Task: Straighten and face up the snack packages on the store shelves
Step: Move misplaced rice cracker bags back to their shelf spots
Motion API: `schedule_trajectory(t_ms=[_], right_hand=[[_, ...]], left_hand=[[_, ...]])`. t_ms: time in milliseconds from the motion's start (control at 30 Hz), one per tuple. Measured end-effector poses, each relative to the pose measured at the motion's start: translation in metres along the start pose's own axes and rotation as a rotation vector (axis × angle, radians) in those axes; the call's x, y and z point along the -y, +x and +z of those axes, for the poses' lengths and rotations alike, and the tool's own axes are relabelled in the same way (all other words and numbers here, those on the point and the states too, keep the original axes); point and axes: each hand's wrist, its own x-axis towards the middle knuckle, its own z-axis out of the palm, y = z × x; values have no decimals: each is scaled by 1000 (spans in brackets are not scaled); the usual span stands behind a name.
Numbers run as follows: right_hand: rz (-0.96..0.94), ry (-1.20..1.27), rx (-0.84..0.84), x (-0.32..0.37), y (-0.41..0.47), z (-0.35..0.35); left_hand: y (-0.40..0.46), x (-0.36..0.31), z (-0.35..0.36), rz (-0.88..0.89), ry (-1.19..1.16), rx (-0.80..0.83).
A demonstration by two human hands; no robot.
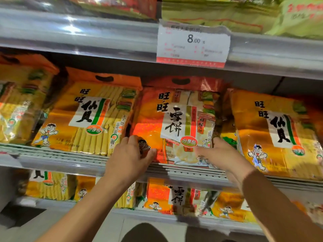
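A large orange and red rice-cracker package (178, 119) stands upright in the middle of the centre shelf, its printed front facing out. My left hand (130, 156) grips its lower left corner, fingers curled round the edge. My right hand (221, 154) holds its lower right side, thumb on the front and fingers behind the edge. Yellow-orange cracker packages stand on either side, one on the left (87, 117) and one on the right (276, 133), both facing forward.
The grey shelf edge (61, 161) runs below the packages. A white price tag (193, 44) reading 8.00 hangs from the shelf above. More packages (164, 196) fill the lower shelf, and green and red ones (218, 13) the top shelf.
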Motion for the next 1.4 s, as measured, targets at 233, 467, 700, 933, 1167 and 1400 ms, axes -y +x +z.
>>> schedule_trajectory(t_ms=[233, 467, 700, 933, 1167, 1400], right_hand=[[18, 383, 32, 19, 7, 3], [-175, 493, -56, 18, -7, -23], [-301, 478, -32, 4, -57, -37], [-25, 538, 0, 17, -143, -68], [217, 470, 24, 56, -282, -138], [442, 632, -169, 83, -422, -182]], left_hand=[[2, -4, -1, -13, -83, 16], [7, -3, -21, -20, -626, 20], [-11, -5, -32, 21, -1047, 163], [-61, -35, -91, -261, -1135, 407], [-120, -90, -184, -306, -1052, 650], [-165, -149, -241, -240, -816, 946]])
